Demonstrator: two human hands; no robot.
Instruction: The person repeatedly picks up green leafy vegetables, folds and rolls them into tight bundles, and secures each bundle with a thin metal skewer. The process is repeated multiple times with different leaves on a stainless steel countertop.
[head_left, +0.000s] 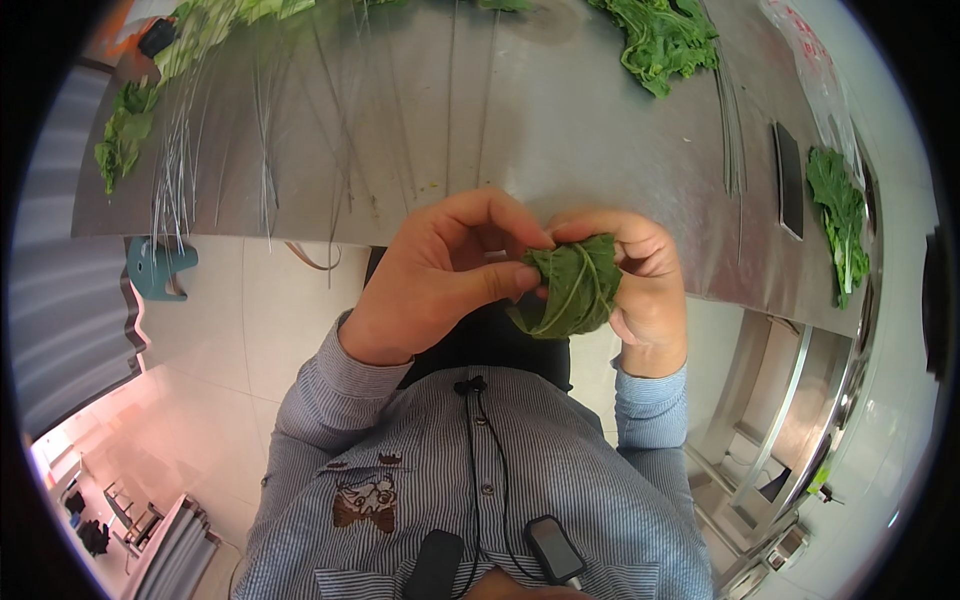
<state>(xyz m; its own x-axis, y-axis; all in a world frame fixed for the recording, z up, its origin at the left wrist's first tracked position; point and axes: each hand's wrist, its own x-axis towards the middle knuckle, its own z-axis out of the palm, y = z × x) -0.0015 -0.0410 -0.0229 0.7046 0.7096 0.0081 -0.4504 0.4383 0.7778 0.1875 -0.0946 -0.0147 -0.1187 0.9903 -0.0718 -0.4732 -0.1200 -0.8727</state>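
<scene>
Both hands meet over the near edge of a stainless steel table (585, 150), around one folded green leaf (574, 289). My left hand (450, 262) pinches the leaf's left side between thumb and fingers. On the other side my right hand (649, 277) grips it, fingertips bent over its top. Pale veins run across the bundled leaf. Part of the right hand's grip is hidden behind the leaf.
Thin metal skewers or wires (176, 165) lie at the left, some jutting past the table edge. More wires (727, 127) lie at the right. Leafy greens (664, 45) sit at the back, others (838, 217) near the right edge beside a dark flat device (787, 180).
</scene>
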